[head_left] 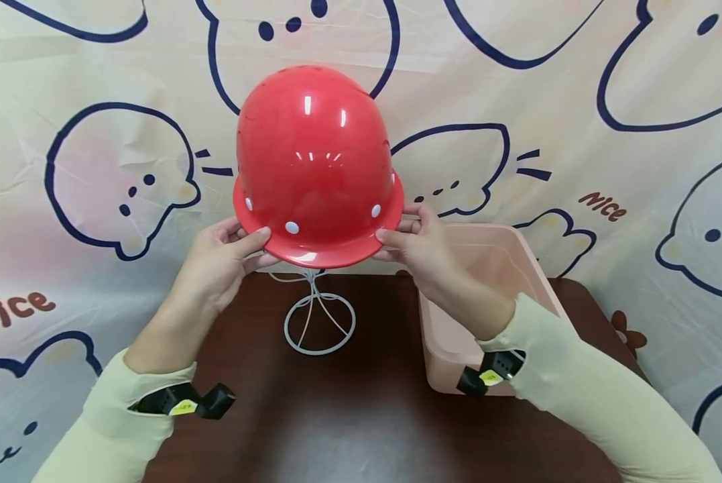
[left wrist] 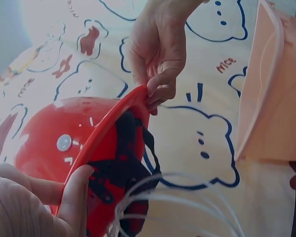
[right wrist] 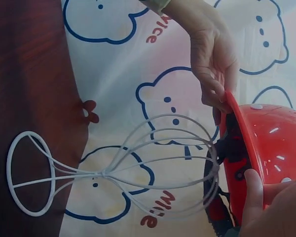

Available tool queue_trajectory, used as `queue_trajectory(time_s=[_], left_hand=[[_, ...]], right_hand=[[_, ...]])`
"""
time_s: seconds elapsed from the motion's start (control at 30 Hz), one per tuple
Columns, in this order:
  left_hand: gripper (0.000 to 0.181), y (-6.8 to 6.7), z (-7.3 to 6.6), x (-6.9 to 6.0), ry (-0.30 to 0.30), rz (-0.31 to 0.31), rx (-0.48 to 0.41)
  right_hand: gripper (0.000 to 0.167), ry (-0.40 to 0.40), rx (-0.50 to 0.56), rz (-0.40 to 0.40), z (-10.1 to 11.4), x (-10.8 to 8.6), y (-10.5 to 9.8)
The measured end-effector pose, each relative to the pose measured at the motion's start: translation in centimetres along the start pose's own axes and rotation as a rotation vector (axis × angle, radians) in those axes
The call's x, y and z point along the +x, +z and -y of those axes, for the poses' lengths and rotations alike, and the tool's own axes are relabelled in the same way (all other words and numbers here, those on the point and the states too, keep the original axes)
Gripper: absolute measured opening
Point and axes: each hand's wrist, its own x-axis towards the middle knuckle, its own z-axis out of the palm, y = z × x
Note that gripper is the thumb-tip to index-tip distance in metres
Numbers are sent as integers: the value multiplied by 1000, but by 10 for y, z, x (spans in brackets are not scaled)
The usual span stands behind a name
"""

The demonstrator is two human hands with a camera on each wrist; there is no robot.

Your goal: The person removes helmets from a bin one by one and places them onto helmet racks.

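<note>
A red hard hat is held up by its brim between both hands, above a white wire stand. My left hand pinches the brim on the left, thumb on top; my right hand pinches it on the right. In the right wrist view the domed wire top of the stand reaches the helmet's open underside, where black straps show. The left wrist view shows the helmet with its black inner harness near the wires. Whether the wires touch the harness, I cannot tell.
A pink plastic bin stands at the right on the dark brown table, partly behind my right forearm. A cloth printed with cartoon animals hangs behind the table.
</note>
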Motion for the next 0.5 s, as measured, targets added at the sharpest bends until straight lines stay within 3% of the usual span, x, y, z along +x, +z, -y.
queue_trajectory(time_s=[0.27, 0.5], left_hand=[[78, -22, 7, 3, -35, -16, 10], [79, -35, 18, 10, -61, 18, 50]], right_hand=[[53, 7, 30, -2, -13, 9, 19], [54, 15, 53, -8, -29, 14, 27]])
